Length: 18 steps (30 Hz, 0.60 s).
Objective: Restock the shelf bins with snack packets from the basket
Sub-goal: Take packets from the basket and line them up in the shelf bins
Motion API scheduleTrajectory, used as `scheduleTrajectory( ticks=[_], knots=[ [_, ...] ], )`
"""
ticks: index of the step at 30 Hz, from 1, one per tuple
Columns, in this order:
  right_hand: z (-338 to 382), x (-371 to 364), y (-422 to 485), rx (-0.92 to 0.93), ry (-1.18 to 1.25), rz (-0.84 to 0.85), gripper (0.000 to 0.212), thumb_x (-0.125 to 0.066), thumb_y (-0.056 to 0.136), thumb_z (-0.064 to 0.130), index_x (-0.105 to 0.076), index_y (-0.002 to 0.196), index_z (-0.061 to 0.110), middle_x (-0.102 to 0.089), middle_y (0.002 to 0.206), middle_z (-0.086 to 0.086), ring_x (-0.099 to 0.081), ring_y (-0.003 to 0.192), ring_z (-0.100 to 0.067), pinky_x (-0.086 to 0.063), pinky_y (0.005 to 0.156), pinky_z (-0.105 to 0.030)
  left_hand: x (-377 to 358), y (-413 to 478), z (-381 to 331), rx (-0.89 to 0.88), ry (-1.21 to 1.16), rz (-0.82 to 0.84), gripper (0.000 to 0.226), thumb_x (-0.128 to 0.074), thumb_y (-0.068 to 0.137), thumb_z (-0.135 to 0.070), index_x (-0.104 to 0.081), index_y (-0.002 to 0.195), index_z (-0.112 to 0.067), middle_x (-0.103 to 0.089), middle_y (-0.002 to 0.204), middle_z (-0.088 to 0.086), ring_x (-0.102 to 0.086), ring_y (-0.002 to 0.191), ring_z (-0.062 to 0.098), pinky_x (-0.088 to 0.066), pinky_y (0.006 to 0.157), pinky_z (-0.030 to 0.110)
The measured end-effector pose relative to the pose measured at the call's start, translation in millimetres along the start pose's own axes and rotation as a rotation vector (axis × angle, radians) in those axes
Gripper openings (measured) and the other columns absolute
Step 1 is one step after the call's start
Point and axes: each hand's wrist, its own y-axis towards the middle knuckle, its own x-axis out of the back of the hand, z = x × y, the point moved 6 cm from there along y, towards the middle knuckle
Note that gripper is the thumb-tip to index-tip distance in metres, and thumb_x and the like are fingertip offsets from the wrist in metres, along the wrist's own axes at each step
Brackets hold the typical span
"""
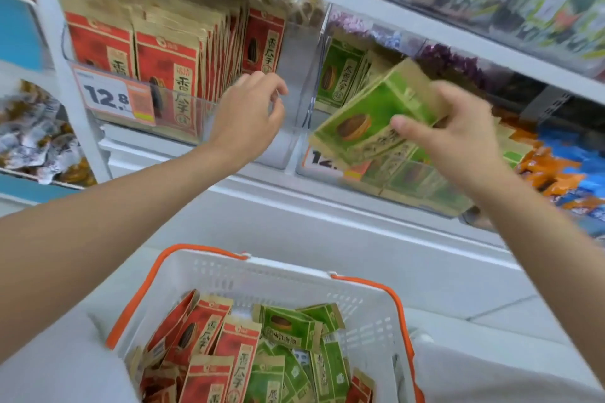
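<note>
My right hand grips a small stack of green snack packets, tilted, over the front of the clear bin of green packets. My left hand hovers with loosely curled fingers and holds nothing, just in front of the clear bin of red packets, near its right end. Below, a white basket with orange handles holds several red packets on the left and green ones on the right.
A price tag reading 12.8 hangs on the red bin's front. The shelf above carries more clear bins. Orange and blue wrapped snacks lie in a bin at the right. Silver wrapped sweets fill the left shelf unit.
</note>
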Motion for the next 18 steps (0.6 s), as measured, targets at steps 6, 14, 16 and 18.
scheduleTrajectory(
  ticks=[6, 14, 16, 18],
  knots=[
    [15.7, 13.9, 64.4, 0.157, -0.201, -0.122, 0.02, -0.071, 0.085, 0.018, -0.06, 0.1, 0.025, -0.061, 0.086, 0.014, -0.058, 0.075, 0.0, -0.047, 0.074, -0.023, -31.9, 18.2, 7.7, -0.072, 0.252, 0.052, 0.029, -0.035, 0.09, -0.024, -0.061, 0.097, -0.015, -0.063, 0.095, 0.004, -0.059, 0.087, 0.029, -0.041, 0.061, 0.037],
    [-24.0, -43.1, 111.4, 0.021, -0.57, 0.114, 0.038, -0.074, 0.084, 0.024, -0.064, 0.117, 0.007, -0.065, 0.103, -0.005, -0.061, 0.103, -0.022, -0.04, 0.08, -0.024, -39.1, 13.8, 8.4, -0.064, 0.394, 0.048, 0.037, -0.026, 0.081, -0.029, -0.061, 0.08, -0.017, -0.06, 0.073, 0.003, -0.057, 0.056, 0.03, -0.013, 0.048, 0.025],
    [-34.1, -54.9, 137.9, -0.034, -0.643, 0.174, 0.051, -0.073, 0.085, 0.027, -0.058, 0.128, 0.004, -0.063, 0.123, -0.013, -0.057, 0.117, -0.028, -0.042, 0.091, -0.028, -39.2, 13.1, 8.8, -0.053, 0.403, 0.054, 0.034, -0.029, 0.081, -0.027, -0.06, 0.077, -0.016, -0.058, 0.069, 0.004, -0.053, 0.049, 0.031, -0.011, 0.048, 0.022],
    [-40.4, -65.6, 164.6, -0.066, -0.713, 0.252, 0.056, -0.07, 0.087, 0.024, -0.05, 0.137, 0.008, -0.054, 0.136, -0.014, -0.053, 0.122, -0.028, -0.042, 0.089, -0.027, -39.1, 13.3, 8.5, -0.048, 0.413, 0.055, 0.031, -0.031, 0.08, -0.025, -0.059, 0.074, -0.015, -0.055, 0.065, 0.004, -0.05, 0.045, 0.031, -0.007, 0.049, 0.021]
  ],
)
